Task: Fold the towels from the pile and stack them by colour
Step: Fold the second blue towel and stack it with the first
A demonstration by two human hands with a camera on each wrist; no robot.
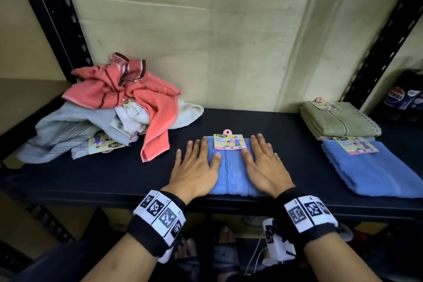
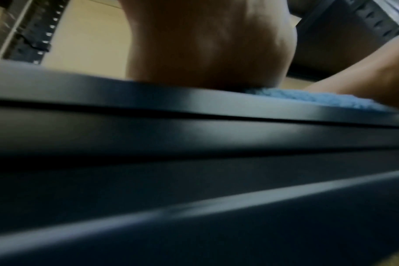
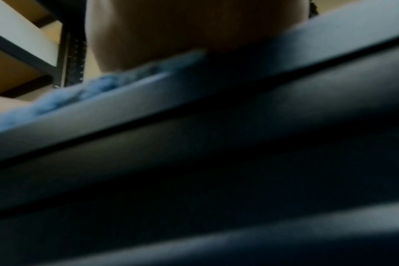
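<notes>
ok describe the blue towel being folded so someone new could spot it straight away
On the black shelf, look front and centre: the folded blue towel lies under two flat hands. The other blue towel, far right, is untouched and lies before the green stack.

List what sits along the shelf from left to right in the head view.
Unfolded towel pile → left hand → blue towel being pressed → right hand → folded blue towel, with the folded green towels behind it.
</notes>
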